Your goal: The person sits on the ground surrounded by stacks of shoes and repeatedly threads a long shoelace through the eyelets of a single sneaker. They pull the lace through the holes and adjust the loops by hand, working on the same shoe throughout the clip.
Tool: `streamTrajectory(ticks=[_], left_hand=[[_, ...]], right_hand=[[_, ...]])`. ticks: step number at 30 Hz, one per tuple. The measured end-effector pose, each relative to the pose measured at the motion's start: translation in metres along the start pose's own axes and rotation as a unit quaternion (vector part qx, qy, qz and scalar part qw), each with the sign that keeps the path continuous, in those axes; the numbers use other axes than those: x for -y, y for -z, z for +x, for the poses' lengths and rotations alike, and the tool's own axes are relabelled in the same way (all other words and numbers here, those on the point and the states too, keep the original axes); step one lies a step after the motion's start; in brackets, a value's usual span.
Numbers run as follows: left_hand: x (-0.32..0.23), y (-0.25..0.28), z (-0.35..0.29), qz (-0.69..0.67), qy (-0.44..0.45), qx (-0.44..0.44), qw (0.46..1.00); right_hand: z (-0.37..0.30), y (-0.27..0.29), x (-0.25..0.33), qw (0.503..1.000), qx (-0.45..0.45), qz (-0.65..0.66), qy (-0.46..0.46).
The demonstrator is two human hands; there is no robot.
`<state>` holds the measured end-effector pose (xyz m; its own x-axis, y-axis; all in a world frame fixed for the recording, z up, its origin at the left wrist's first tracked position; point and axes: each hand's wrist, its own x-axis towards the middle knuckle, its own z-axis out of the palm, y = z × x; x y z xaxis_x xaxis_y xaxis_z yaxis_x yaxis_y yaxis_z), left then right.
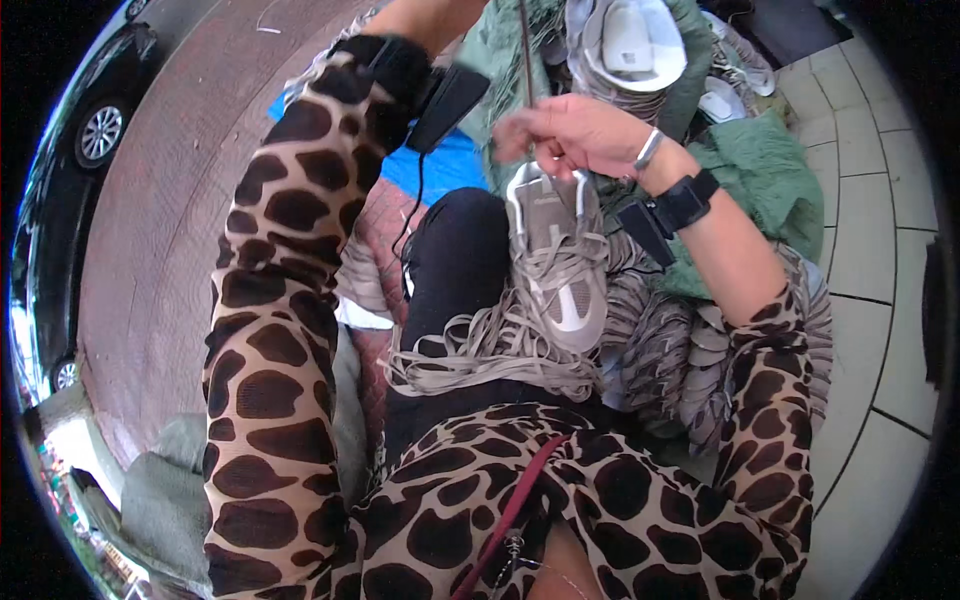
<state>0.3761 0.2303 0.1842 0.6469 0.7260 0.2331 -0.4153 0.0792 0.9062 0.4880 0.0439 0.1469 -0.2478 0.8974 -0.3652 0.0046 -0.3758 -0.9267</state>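
Observation:
A grey-beige sneaker (552, 240) with white trim rests toe toward me between my legs, its laces loosely threaded across the front. Just above its heel opening is my right hand (590, 135), thumb and fingers pinched on a thin brownish shoelace (527, 55). That lace runs taut up past the top edge. The fingertips are smeared by motion. My left hand (455, 12) is mostly cut off at the top edge, only its wrist end showing, so its fingers are hidden. A bundle of loose beige laces (480, 360) lies across my lap beside the sneaker.
Stacked shoe uppers (690, 360) lie to the right, more pale shoes (630, 45) at the far side. Green woven sacking (765, 180) and a blue sheet (425, 165) surround them. Tiled floor (860, 240) runs along the right; a parked black car (75, 150) is far left.

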Motion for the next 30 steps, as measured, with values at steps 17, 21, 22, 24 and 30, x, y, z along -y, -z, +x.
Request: streamTrajectory(ticks=[17,21,22,24,30], left_hand=[[0.092,-0.031,-0.226,0.501,0.147,0.198,0.829],[0.088,-0.036,-0.225,0.56,0.057,0.084,0.823],[0.085,-0.04,-0.225,0.551,0.04,0.123,0.824],[0.081,-0.051,-0.229,0.531,0.008,0.202,0.823],[0.11,-0.083,-0.226,0.649,-0.101,0.225,0.719]], right_hand=[[0.016,0.063,0.018,0.984,-0.15,-0.016,0.092],[0.008,0.061,0.016,0.981,-0.156,-0.038,0.106],[0.007,0.06,0.017,0.98,-0.16,-0.046,0.108],[0.006,0.059,0.017,0.979,-0.162,-0.045,0.112],[0.006,0.057,0.016,0.98,-0.162,-0.013,0.115]])
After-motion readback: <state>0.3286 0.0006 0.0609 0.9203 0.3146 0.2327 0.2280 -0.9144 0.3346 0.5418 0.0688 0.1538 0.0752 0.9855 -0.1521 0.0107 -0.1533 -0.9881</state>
